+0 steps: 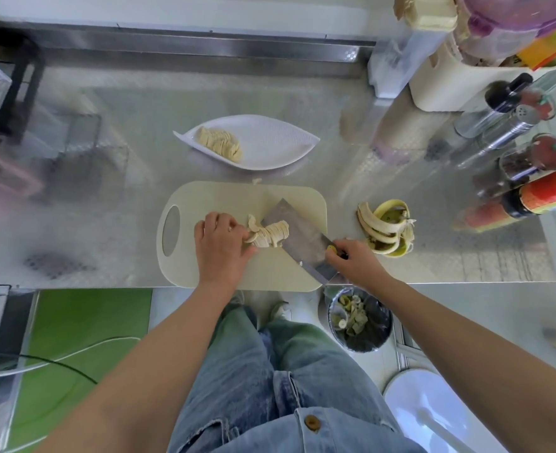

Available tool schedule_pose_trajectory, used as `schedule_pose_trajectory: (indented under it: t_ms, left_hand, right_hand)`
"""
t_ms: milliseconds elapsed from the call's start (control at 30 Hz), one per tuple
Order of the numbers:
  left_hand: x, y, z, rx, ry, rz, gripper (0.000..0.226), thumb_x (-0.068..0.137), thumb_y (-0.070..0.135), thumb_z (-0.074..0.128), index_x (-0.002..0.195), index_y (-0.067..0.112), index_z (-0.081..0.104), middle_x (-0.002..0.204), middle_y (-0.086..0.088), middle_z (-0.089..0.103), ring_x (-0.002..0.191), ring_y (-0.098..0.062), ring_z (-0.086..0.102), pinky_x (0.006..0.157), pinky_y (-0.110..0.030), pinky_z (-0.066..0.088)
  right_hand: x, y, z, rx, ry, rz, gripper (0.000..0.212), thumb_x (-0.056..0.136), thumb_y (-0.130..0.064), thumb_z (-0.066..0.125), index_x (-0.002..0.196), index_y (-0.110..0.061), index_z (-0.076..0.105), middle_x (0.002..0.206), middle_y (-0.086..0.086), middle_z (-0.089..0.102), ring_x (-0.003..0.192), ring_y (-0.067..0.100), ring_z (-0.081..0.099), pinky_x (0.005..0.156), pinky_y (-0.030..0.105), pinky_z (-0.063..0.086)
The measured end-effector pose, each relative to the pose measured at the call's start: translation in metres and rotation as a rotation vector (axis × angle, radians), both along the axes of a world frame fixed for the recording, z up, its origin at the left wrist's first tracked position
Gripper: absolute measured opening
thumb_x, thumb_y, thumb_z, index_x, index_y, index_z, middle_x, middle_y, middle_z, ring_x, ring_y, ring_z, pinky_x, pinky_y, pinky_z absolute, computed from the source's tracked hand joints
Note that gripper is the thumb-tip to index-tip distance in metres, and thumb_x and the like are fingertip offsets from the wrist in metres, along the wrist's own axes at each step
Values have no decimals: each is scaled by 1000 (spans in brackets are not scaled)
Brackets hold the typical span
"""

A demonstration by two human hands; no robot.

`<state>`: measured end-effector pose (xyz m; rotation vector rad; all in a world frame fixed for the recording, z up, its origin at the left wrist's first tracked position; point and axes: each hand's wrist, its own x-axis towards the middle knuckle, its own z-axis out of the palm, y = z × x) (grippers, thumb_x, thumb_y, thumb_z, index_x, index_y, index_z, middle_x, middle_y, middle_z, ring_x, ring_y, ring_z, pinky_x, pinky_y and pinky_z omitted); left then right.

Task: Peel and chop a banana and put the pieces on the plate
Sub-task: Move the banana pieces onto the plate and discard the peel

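Both busy at the cutting board: left hand curled round banana slices, right hand clamping my cleaver.

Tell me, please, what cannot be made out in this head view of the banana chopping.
Head view:
- Whether the left hand pinches or only pushes the banana slices: its own back hides the fingertips.
- Cleaver handle: covered by the right hand.
- Red bottle label: cut off by the right edge, blurred.
- Bin contents: too small.
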<state>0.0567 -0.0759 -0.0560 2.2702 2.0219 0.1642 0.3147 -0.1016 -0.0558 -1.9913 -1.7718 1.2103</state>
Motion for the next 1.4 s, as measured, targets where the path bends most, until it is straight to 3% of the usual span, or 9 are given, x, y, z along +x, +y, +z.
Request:
schedule_pose_trajectory:
  t_ms: [167,433,633,767,1000,1233,1400]
  left_hand:
    - [-1,2,-3,14,-33,5,23,68,41,79,77,21,70,95,-2,60,98,-26,46,86,-38,30]
    - [-7,6,-4,21,-53,-38,22,72,39,77,82,21,72,98,0,60,102,-23,44,88,-35,30]
    - [-7,12,1,62,-140,-68,21,74,34,77,88,18,72,100,-2,61,102,-25,48,87,-37,33]
    - [-4,28,17,138,-187,-62,23,75,31,76,91,16,71,99,-5,60,100,-27,50,85,-37,35]
    - [-1,79,42,205,-210,3,16,83,27,69,93,15,71,98,-7,60,98,-29,49,80,-38,37]
    - [-11,128,36,-10,-201,-56,35,89,31,60,123,19,63,128,-10,51,122,-31,39,93,-43,37]
    - [-13,144,32,-101,-95,-105,43,93,34,52,135,25,50,139,-9,41,127,-31,32,98,-42,35]
  right_hand:
    - [-10,0,4,-48,45,48,37,88,-17,55,55,-17,39,50,-2,34,50,11,30,51,21,26]
    - [-14,11,15,-113,11,107,40,88,-16,55,52,-20,38,47,-4,35,46,10,32,50,21,28]
    - [-9,14,22,-312,206,-25,22,86,-14,52,67,-4,52,51,7,42,38,15,36,38,20,30]
    - [-5,29,32,-284,245,-13,32,93,-18,49,78,10,53,59,12,46,41,15,35,37,20,30]
    - [-19,78,51,-183,299,-82,29,90,-16,48,74,8,52,60,17,43,43,18,33,39,21,28]
    - [-35,123,54,-174,249,-152,28,89,-18,45,65,-3,47,47,10,39,38,17,30,40,23,28]
    - [-38,144,50,-188,185,-164,27,89,-18,46,66,-5,47,47,8,41,38,17,33,40,21,31]
